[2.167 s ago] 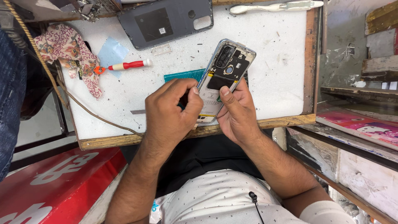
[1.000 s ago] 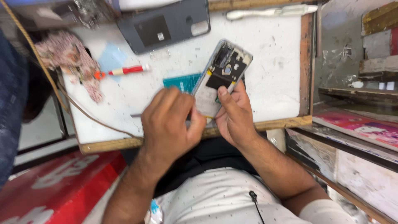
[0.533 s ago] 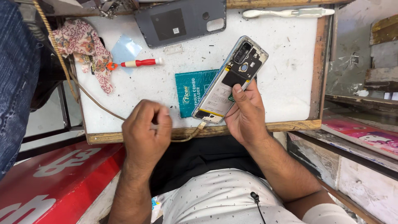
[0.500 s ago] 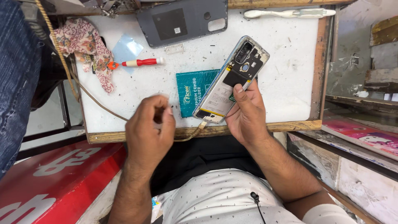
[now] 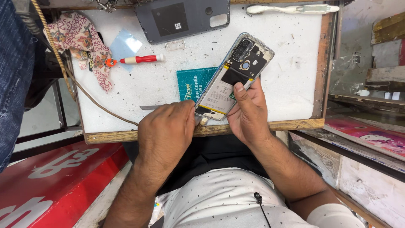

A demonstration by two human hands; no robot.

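While our right hand (image 5: 249,114) clamps the opened smartphone with its back cover off (image 5: 234,78), thumb on its innards, tilted over the near edge of the white, scuffed worktop (image 5: 291,76), our left hand (image 5: 166,131) is closed at the phone's lower end (what it pinches we cannot tell). A teal printed card (image 5: 194,82) lies under the phone, a thin metal strip (image 5: 148,107) just beside our left knuckles. Farther off lie a red-handled screwdriver (image 5: 141,59), a dark grey plastic back cover (image 5: 183,19), a floral cloth (image 5: 80,40), a white toothbrush (image 5: 291,8) and a brown cord (image 5: 93,99). The worktop's wooden frame (image 5: 295,124) borders cluttered shelves (image 5: 371,76).
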